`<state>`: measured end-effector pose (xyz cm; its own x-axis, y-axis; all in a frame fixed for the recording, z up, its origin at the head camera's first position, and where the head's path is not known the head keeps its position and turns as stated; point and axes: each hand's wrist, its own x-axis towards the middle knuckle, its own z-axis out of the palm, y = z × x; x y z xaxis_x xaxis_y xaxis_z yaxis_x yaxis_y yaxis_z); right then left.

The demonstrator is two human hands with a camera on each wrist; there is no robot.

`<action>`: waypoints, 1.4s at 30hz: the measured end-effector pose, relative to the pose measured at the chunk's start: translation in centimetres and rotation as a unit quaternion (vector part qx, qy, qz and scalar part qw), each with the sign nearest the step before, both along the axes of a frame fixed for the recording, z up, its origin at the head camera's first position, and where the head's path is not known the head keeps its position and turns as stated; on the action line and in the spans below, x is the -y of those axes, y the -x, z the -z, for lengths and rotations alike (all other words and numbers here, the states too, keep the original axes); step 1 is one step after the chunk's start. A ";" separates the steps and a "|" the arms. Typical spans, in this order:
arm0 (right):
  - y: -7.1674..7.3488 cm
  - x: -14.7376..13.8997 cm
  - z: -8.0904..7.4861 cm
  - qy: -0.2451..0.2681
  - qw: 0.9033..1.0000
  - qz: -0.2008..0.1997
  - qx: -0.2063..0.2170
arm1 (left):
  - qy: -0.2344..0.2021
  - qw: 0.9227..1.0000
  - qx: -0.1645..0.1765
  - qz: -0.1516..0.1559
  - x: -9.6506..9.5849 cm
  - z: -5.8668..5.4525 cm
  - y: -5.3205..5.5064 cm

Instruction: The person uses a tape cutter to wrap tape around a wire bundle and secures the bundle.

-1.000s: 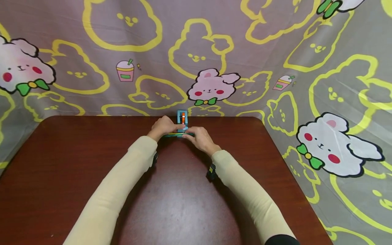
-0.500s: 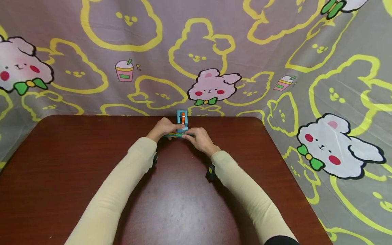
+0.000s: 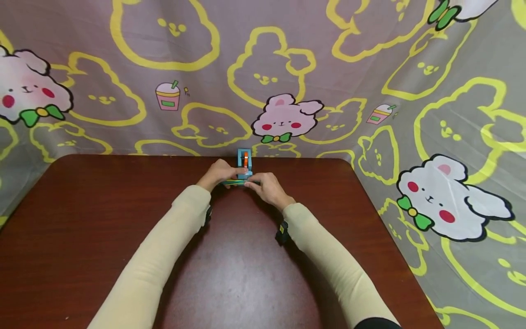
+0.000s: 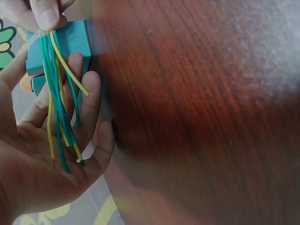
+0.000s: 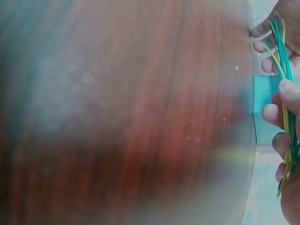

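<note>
A bundle of green and yellow wires (image 4: 57, 96) spans between both hands. My right hand (image 3: 269, 186) pinches it near the middle, thumb on top; the rear part of the wires (image 5: 292, 136) runs back into that palm. Clear tape (image 4: 43, 33) shows on the bundle right at the right thumb. My left hand (image 3: 219, 172) is palm up under the loose wire ends, its fingers loosely curved. Its thumb reaches straight to the front of a blue tape dispenser (image 3: 240, 158); I cannot tell whether it pinches tape there. An orange roll (image 3: 246, 160) sits in the dispenser.
The dispenser stands at the far edge of the dark red-brown table (image 3: 123, 210). Right behind that edge hangs a grey cloth (image 3: 197, 82) with yellow outlines and cartoon bunnies, continuing along the right side.
Both hands stay almost in place at the dispenser with the wires between them. Only slight shifts of the fingers and the view show.
</note>
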<state>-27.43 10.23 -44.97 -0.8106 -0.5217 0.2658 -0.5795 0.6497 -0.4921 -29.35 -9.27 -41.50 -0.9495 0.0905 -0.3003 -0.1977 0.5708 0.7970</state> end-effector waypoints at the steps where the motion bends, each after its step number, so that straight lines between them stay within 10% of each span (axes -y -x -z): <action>1: 0.0 0.0 -0.1 -0.001 1.000 0.001 -0.001 | 0.000 1.000 0.000 0.000 0.0 0.0 0.0; 25: -0.2 -0.3 -0.2 -0.014 1.000 -0.023 0.013 | 0.004 0.999 -0.036 0.024 0.5 0.3 -0.4; 34: -1.1 -0.5 -1.0 0.012 1.000 -0.018 0.007 | -0.021 0.993 -0.032 0.108 2.4 0.6 -1.0; 42: -2.4 -0.8 -2.5 0.058 0.998 -0.005 -0.014 | -0.072 0.973 -0.064 0.212 4.0 -0.4 -2.5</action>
